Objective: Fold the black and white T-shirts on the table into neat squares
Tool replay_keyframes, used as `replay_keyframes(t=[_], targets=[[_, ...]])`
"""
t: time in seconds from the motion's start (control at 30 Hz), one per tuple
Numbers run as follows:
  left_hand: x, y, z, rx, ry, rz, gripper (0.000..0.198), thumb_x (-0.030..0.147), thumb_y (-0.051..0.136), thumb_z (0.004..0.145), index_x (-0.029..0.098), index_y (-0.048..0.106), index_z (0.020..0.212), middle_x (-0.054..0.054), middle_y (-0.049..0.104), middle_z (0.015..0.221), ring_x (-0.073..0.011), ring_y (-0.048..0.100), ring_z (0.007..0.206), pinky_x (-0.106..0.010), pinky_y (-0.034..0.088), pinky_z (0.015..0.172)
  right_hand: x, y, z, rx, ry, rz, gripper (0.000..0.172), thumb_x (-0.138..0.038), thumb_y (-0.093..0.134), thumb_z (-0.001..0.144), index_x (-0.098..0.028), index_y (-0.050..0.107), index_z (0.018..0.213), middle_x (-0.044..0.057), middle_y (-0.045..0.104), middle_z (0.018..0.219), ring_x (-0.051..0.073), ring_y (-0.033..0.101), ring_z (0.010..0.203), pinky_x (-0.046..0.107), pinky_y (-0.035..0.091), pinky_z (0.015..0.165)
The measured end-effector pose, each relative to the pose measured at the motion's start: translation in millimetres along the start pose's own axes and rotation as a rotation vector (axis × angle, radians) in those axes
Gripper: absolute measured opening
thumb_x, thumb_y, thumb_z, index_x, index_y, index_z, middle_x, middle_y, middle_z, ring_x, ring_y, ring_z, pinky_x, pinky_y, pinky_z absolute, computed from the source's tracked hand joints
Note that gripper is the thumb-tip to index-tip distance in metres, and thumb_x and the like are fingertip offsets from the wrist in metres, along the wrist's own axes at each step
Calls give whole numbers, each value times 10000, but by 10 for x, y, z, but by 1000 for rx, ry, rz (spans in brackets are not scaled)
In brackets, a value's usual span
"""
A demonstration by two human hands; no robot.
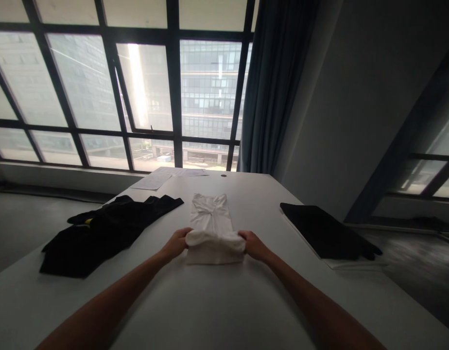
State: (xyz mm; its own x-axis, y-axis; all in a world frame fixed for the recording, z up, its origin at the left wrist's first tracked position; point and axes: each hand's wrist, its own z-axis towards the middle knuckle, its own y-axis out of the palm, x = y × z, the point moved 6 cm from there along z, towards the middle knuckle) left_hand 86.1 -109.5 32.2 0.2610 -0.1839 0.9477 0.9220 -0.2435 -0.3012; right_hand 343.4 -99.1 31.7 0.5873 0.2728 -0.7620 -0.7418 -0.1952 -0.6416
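A white cloth garment [212, 221] lies lengthwise on the white table [217, 301], its near part folded over in a loose, puffy roll. My left hand [177, 244] grips the left end of that roll, fingers closed on the fabric. At the opposite end, my right hand [252, 244] pinches the cloth in the same way. The far part of the garment lies flat, with creases gathered near its middle. Both hands are level with each other, a garment's width apart.
Rumpled black clothing [111, 228] with a small yellow spot lies on the left. Folded black cloth [326, 231] rests over white cloth [355, 265] at the right edge. Paper sheets [151, 182] lie at the far left, near a small dark round spot [223, 175].
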Motion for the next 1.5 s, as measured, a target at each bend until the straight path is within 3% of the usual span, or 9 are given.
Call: replay_keyframes(t=[0.1, 0.23, 0.43, 0.67, 0.83, 1.03, 1.3, 1.4, 1.5], targets=[[-301, -99, 152, 152, -185, -89, 556, 546, 593, 792, 101, 614, 1123, -8, 622, 712, -129, 544, 555, -263, 424, 546, 250, -20, 167, 151, 181, 84, 329, -374, 486, 922, -137, 639, 1090, 38, 685, 757, 155, 613, 624, 248, 469, 567], [-382, -116, 73, 84, -150, -6, 803, 549, 689, 692, 116, 485, 1337, 13, 618, 758, -131, 562, 590, -270, 445, 590, 355, 17, 108, 156, 171, 98, 464, -332, 566, 879, -154, 535, 1306, 74, 698, 926, 149, 637, 685, 259, 507, 606], [-164, -59, -151, 51, -59, 491, 349, 401, 571, 801, 180, 710, 1031, -14, 667, 749, -174, 608, 652, -281, 441, 648, 273, 40, -109, 135, 34, -75, 342, -164, 608, 757, -154, 698, 1087, 64, 713, 960, 139, 614, 684, 283, 511, 723], [-56, 31, -197, 99, 42, 623, 321, 395, 547, 842, 212, 744, 1016, -68, 732, 890, -223, 650, 770, -304, 454, 729, 79, 66, -221, 165, -78, -198, 261, -178, 539, 804, -163, 741, 967, 90, 717, 949, 195, 648, 844, 313, 491, 817], [-79, 109, -205, -83, -16, 546, 404, 427, 588, 776, 190, 731, 1069, -3, 646, 690, -183, 585, 642, -283, 443, 658, 41, 127, -254, 65, -49, -239, 419, -280, 708, 728, -206, 690, 1140, 56, 691, 966, 173, 617, 768, 298, 486, 739], [-58, -18, -182, -71, -67, 535, 410, 468, 528, 804, 176, 761, 973, -24, 656, 704, -183, 564, 648, -278, 418, 631, 95, 91, -210, 53, -53, -76, 311, -120, 663, 678, -180, 736, 975, -8, 621, 768, 120, 538, 665, 246, 449, 661], [34, 33, -270, -364, -41, 610, 383, 490, 568, 859, 214, 759, 1044, -27, 695, 760, -182, 597, 665, -269, 431, 625, -67, 16, -340, -337, -32, -168, 174, -280, 733, 704, -188, 776, 845, -16, 610, 645, 119, 522, 580, 230, 386, 541], [197, -11, -203, -103, 137, 749, 388, 478, 476, 943, 213, 752, 1014, -57, 713, 846, -205, 628, 764, -309, 475, 720, -198, -74, -266, -64, -106, -334, 279, -433, 669, 819, -184, 773, 890, 71, 705, 878, 192, 632, 766, 297, 484, 698], [240, 75, -112, 106, 307, 894, 427, 455, 399, 988, 193, 703, 1134, -115, 696, 1132, -267, 616, 1052, -401, 480, 915, -293, 40, -122, 96, -214, -438, 422, -446, 575, 904, -169, 688, 1202, 141, 655, 1236, 268, 597, 1131, 401, 444, 990]])
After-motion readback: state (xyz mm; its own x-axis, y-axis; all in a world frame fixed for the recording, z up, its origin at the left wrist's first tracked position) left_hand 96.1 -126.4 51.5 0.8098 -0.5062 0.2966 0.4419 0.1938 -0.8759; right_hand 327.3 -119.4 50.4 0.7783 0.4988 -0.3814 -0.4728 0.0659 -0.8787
